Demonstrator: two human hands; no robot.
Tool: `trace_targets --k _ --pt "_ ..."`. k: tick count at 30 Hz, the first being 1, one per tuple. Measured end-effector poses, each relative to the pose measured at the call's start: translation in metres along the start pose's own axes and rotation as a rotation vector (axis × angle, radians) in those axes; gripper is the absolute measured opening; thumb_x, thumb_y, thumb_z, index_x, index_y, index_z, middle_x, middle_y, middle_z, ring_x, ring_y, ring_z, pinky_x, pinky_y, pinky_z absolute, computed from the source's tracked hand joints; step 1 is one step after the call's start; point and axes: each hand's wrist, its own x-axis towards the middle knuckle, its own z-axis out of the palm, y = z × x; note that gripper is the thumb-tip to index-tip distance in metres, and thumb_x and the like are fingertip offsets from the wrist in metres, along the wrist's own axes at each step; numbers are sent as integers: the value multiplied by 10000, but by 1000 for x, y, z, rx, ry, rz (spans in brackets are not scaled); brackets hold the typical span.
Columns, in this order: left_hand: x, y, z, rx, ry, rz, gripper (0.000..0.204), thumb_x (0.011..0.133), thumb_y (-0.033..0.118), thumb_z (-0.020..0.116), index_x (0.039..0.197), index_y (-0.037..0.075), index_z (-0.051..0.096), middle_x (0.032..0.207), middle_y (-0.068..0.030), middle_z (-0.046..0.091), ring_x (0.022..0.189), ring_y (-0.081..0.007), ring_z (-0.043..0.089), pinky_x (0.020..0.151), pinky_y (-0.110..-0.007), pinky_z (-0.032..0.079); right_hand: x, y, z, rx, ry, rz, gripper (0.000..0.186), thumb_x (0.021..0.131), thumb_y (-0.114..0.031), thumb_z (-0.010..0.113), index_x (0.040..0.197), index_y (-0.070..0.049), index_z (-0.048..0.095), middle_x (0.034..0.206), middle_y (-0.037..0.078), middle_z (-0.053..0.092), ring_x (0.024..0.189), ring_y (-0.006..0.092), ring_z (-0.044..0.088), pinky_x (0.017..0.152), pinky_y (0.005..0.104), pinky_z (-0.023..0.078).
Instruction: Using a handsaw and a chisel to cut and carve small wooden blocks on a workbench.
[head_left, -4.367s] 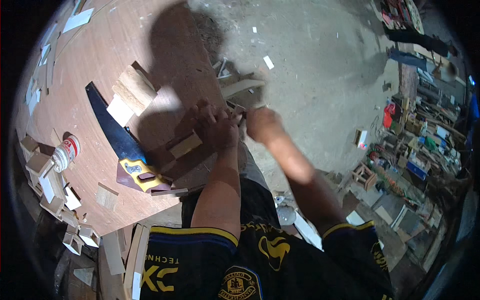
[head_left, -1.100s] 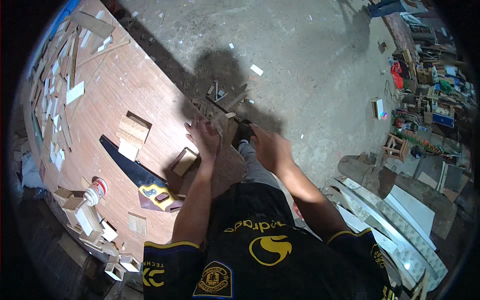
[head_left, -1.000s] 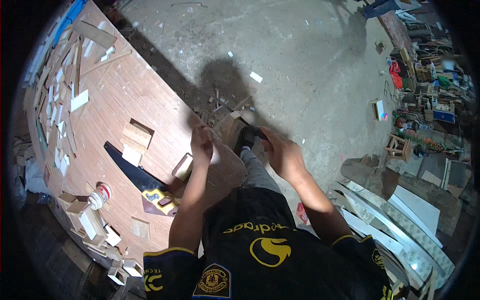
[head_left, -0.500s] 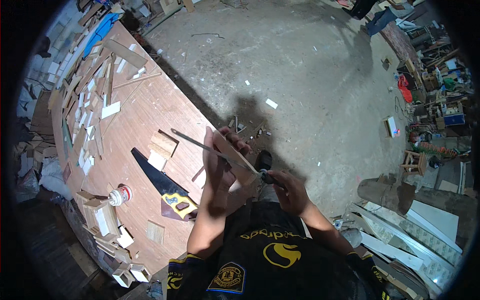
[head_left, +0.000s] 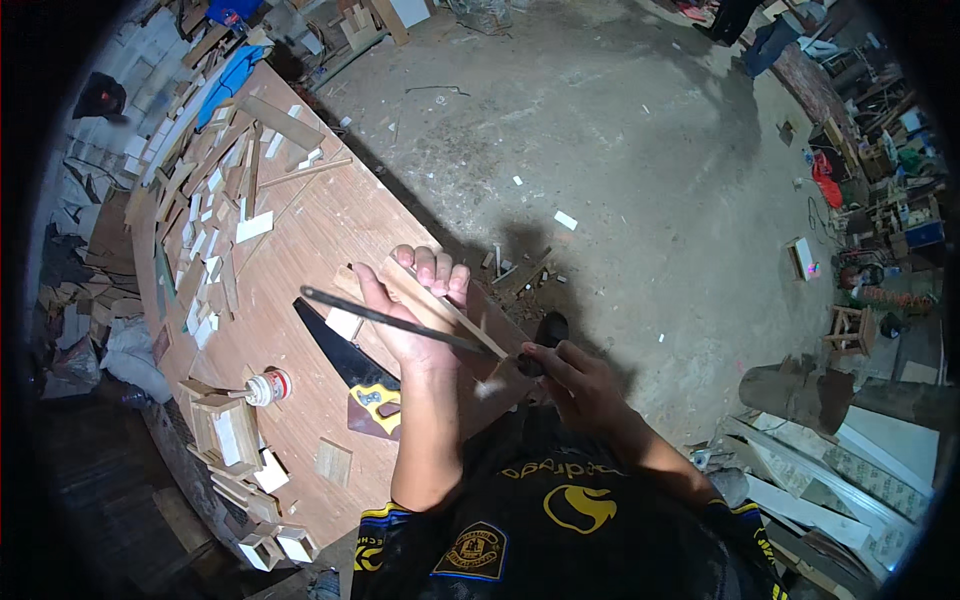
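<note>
My left hand (head_left: 420,310) is turned palm up above the workbench, its fingers curled over a long pale wooden piece (head_left: 450,312). My right hand (head_left: 580,380), lower right, grips the handle (head_left: 530,362) of a long thin dark metal tool (head_left: 390,319), which lies diagonally across my left palm beside the wood, its tip reaching up-left past my thumb. Behind my hands on the plywood workbench (head_left: 320,200) lie a handsaw (head_left: 375,400) with a yellow-and-dark handle, a small wood block partly hidden by my left hand, and a white tub with a red band (head_left: 270,386).
Offcuts (head_left: 250,170) and small wooden boxes (head_left: 230,435) lie along the bench's left. Concrete floor (head_left: 650,200) stretches right, with wood scraps near the bench edge, a stool (head_left: 845,330), boards (head_left: 810,480) and clutter along the wall. Another person's legs (head_left: 760,50) show at top right.
Both hands have come up from the bench edge; my left hand has turned palm up with the wood, and the tool's full length has come into sight, shifting left. The view has tilted.
</note>
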Motion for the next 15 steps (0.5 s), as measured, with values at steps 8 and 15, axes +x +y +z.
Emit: trace_targets --k 8,15 --pt "-8 11 16 13 -96 41 349 972 370 460 811 63 505 661 -28 439 554 -151 392 594 -318 324 7 -19 -2 114 -4 4 598 823 -35 658 1376 -221 527 763 63 573 566 209 570 490 340 451" --pt "-9 22 14 36 -184 54 348 981 353 444 805 63 523 648 -22 452 555 -136 411 582 -310 324 12 -33 -7 137 -5 -9 556 830 -55 681 1346 -225 561 843 76 662 596 206 633 490 341 476"
